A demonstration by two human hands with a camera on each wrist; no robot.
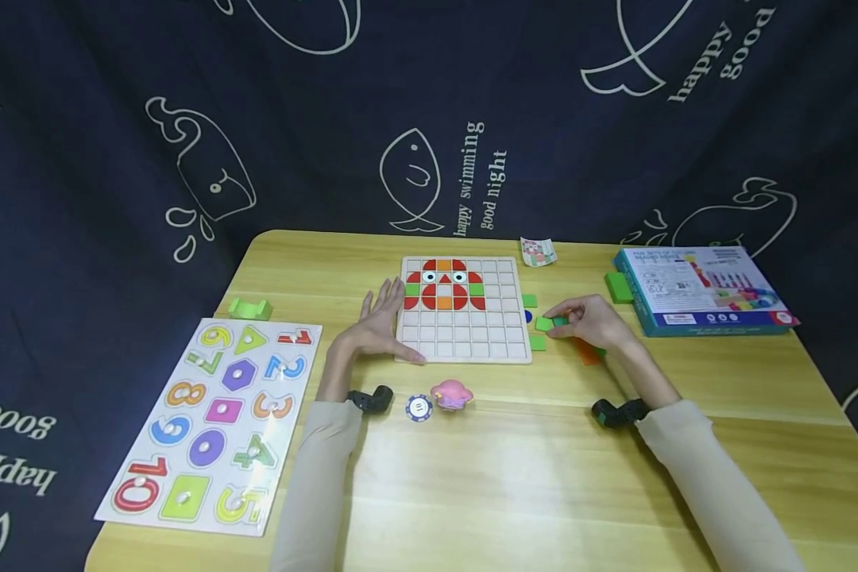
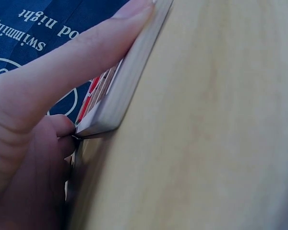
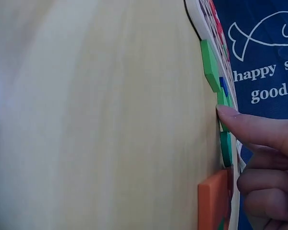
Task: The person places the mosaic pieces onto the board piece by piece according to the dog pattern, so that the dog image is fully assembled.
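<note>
The white grid board (image 1: 465, 343) carries a bird-like picture of red, orange, green and white tiles in its upper rows. My left hand (image 1: 377, 327) rests at the board's left side, fingers spread. In the left wrist view its thumb (image 2: 81, 57) lies along the board's near edge. Right of the board, my right hand (image 1: 595, 322) pinches a light green square tile (image 1: 544, 324) between thumb and fingers. Two more green tiles (image 1: 538, 342) and a blue piece (image 1: 527, 316) lie beside the board. Under the right hand are an orange tile (image 3: 212, 199) and a dark green piece (image 3: 225, 148).
A number puzzle board (image 1: 214, 429) lies at the left, a green block (image 1: 250, 309) behind it. Nearer me are a poker chip (image 1: 419, 408) and a pink toy (image 1: 452, 394). A boxed set (image 1: 701, 290), another green block (image 1: 618, 287) and a small picture card (image 1: 539, 252) occupy the back right.
</note>
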